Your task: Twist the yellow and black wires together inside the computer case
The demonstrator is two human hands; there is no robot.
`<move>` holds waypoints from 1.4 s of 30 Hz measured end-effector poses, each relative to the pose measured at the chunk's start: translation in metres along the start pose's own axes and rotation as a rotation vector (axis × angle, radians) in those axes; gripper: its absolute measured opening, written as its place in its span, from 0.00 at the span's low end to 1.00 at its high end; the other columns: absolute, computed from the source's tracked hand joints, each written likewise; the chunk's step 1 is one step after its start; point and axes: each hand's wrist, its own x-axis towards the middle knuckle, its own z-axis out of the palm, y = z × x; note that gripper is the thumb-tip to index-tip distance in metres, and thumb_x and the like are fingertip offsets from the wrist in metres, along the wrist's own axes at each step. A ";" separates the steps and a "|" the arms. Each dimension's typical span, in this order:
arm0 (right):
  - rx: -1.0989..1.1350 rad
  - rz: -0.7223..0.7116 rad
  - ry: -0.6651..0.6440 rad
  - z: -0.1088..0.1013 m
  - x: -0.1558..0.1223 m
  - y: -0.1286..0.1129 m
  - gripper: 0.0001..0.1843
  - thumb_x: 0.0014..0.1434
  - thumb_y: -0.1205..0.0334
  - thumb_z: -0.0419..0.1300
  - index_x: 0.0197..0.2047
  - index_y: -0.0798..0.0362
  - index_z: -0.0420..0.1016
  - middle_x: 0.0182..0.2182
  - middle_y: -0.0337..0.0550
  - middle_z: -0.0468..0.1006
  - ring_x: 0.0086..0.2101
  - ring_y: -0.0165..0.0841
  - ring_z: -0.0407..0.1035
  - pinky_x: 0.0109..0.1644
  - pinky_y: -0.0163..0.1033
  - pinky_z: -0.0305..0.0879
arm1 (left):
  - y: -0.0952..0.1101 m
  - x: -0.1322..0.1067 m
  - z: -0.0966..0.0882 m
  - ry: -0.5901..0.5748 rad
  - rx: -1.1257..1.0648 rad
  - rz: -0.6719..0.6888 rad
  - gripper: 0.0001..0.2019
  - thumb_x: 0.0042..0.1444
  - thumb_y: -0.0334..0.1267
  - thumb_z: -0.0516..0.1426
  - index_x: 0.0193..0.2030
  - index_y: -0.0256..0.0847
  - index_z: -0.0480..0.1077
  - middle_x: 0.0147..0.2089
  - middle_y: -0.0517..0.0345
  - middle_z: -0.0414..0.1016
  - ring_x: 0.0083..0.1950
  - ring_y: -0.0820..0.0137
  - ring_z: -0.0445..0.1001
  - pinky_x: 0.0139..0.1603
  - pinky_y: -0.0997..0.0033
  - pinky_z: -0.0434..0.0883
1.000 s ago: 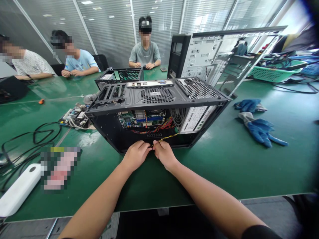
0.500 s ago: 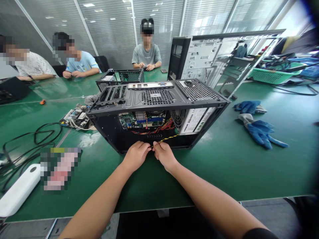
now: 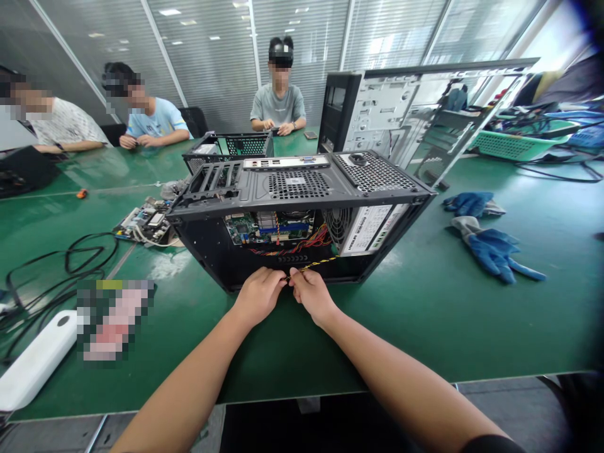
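Observation:
A black computer case (image 3: 202, 251) lies on the green table with its open side toward me. Inside are a motherboard (image 3: 295, 231), a bundle of red and other coloured wires (image 3: 311, 240) and a power supply (image 3: 365, 229) with a fan. A twisted yellow-and-black cable (image 3: 321, 261) runs from near the power supply to my fingers at the case's near edge. My right hand (image 3: 311, 296) pinches this cable. Close beside it, my left hand (image 3: 259, 294) is closed in a pinch at the cable's end; the tip is hidden by the fingers.
Blue work gloves (image 3: 495, 248) lie to the right. A second case frame (image 3: 387, 104) stands behind, near a green basket (image 3: 509, 145) of cables. On the left are a loose circuit board (image 3: 146, 221), black cables (image 3: 66, 264) and a white object (image 3: 42, 358). Several people sit across the table.

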 end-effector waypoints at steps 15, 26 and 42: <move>0.000 -0.042 -0.024 0.001 0.001 0.002 0.24 0.56 0.39 0.61 0.24 0.50 0.65 0.13 0.31 0.60 0.16 0.27 0.56 0.20 0.35 0.51 | 0.000 0.000 0.001 -0.042 0.019 -0.030 0.12 0.71 0.37 0.47 0.41 0.40 0.69 0.33 0.55 0.74 0.35 0.65 0.70 0.37 0.65 0.70; 0.018 -0.020 0.006 0.000 0.001 0.002 0.26 0.55 0.36 0.61 0.24 0.50 0.66 0.11 0.31 0.59 0.15 0.28 0.55 0.21 0.35 0.52 | 0.000 0.000 0.001 0.047 -0.035 -0.063 0.08 0.69 0.38 0.51 0.46 0.39 0.70 0.36 0.52 0.74 0.38 0.64 0.72 0.38 0.64 0.74; -0.003 -0.054 -0.011 0.000 0.000 0.000 0.25 0.56 0.38 0.61 0.24 0.50 0.66 0.12 0.31 0.60 0.16 0.28 0.56 0.21 0.36 0.53 | 0.000 0.002 -0.001 0.012 0.012 -0.037 0.11 0.71 0.37 0.48 0.43 0.40 0.72 0.36 0.53 0.76 0.38 0.64 0.70 0.40 0.63 0.71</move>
